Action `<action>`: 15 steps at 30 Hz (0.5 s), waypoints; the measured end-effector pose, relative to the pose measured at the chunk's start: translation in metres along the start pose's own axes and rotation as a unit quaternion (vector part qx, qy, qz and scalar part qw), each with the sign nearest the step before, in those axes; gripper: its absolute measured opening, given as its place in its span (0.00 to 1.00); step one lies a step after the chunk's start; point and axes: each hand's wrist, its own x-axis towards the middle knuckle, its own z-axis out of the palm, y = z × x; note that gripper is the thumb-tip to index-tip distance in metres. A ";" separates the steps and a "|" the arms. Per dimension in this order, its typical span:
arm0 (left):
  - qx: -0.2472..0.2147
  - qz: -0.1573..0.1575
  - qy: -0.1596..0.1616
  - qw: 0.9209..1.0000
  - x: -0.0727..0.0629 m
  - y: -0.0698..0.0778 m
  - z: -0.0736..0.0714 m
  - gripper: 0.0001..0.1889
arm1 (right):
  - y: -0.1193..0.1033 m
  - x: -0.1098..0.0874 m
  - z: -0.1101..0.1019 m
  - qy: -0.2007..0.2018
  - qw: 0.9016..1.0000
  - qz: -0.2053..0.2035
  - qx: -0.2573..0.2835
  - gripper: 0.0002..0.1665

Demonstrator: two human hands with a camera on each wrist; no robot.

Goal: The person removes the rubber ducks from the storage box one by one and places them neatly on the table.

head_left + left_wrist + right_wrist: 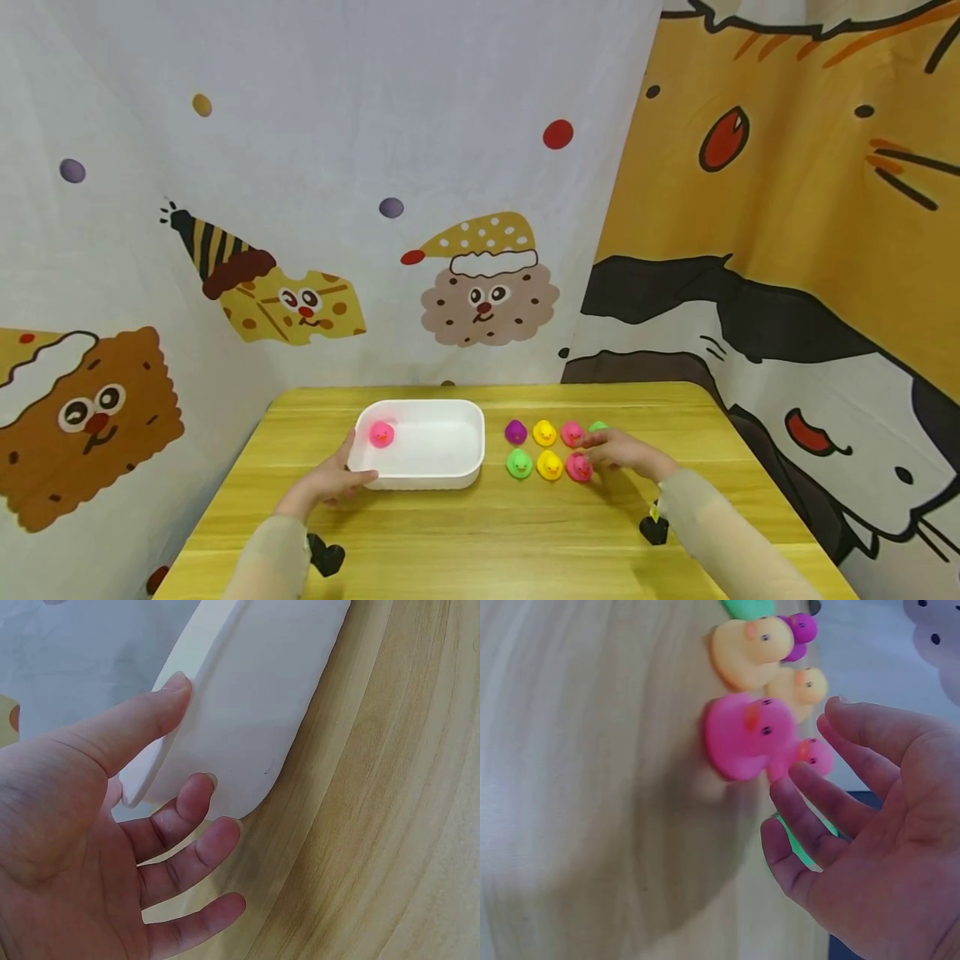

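A white plastic tray stands on the left part of the table, with a pink rubber duck inside near its left end. My left hand holds the tray's near left corner, thumb on the rim and the other fingers loosely bent beside the wall. To the right, my right hand hovers with parted fingers, empty, beside the front pink duck and the back pink duck. Its fingers partly cover a green duck in the right wrist view.
Left of the pink ducks are a front yellow duck, a front green duck, a back yellow duck and a purple duck. A printed curtain hangs behind the wooden table.
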 end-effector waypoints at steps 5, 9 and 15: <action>-0.002 0.004 -0.001 1.000 -0.002 0.001 -0.001 0.58 | -0.014 0.003 -0.005 0.007 1.000 -0.007 -0.020 0.26; -0.007 0.007 -0.004 1.000 -0.004 0.002 -0.001 0.58 | -0.031 0.008 -0.007 0.011 1.000 -0.009 -0.022 0.24; -0.005 0.011 -0.004 1.000 -0.002 0.001 0.001 0.57 | -0.053 0.015 0.002 0.015 0.999 -0.026 -0.028 0.23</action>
